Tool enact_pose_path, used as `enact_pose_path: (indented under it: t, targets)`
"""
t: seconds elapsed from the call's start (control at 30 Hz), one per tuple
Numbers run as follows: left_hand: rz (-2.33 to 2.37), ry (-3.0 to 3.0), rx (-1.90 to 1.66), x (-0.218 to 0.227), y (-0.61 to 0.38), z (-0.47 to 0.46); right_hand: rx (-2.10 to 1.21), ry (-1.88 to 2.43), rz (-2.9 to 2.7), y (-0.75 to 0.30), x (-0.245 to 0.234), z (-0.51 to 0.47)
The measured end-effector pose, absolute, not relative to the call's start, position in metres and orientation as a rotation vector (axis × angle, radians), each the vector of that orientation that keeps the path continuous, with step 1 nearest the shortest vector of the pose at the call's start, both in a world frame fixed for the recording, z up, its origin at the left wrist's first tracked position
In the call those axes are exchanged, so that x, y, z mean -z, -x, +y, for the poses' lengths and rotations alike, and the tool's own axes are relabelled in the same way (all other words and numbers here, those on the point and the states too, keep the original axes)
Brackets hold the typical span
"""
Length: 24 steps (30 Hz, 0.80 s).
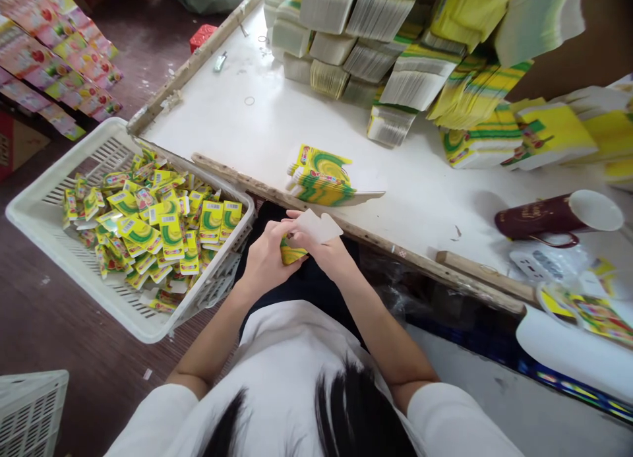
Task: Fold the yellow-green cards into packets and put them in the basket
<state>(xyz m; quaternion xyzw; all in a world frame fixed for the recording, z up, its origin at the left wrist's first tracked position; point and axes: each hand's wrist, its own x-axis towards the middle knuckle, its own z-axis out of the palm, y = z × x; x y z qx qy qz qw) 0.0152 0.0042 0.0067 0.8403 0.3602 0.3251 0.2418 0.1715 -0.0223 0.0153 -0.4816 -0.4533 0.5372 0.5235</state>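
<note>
Both my hands meet over my lap, just below the table's wooden edge (346, 227). My left hand (264, 256) is closed around a small yellow-green printed carton (291, 252). My right hand (326, 249) pinches the carton's pale unprinted flap (319, 226), which sticks up between the fingers. A short stack of flat yellow-green carton blanks (321, 177) lies on the white table (257, 127) right above my hands.
A white plastic basket (34, 213) at my left holds several folded yellow-green cartons (148, 219). Tall bundles of flat blanks (420, 55) fill the table's far side. A dark red mug (558, 216) lies at the right. Another white basket (30, 404) is at bottom left.
</note>
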Motion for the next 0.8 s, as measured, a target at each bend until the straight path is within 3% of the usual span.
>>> enact_pose_path:
  t: [0.2, 0.33, 0.8]
  targets:
    - [1.046, -2.17, -0.794, 0.0, -0.017, 0.009, -0.973, 1.168, -1.57, -0.169, -0.015, -0.035]
    - [1.166, -2.17, -0.9, -0.001, -0.016, 0.012, -0.744, 1.239, -1.511, -0.17, -0.016, -0.035]
    - [1.143, -2.288, -0.759, -0.031, 0.0, 0.019, -0.793, 1.259, -1.772, -0.2, -0.03, -0.028]
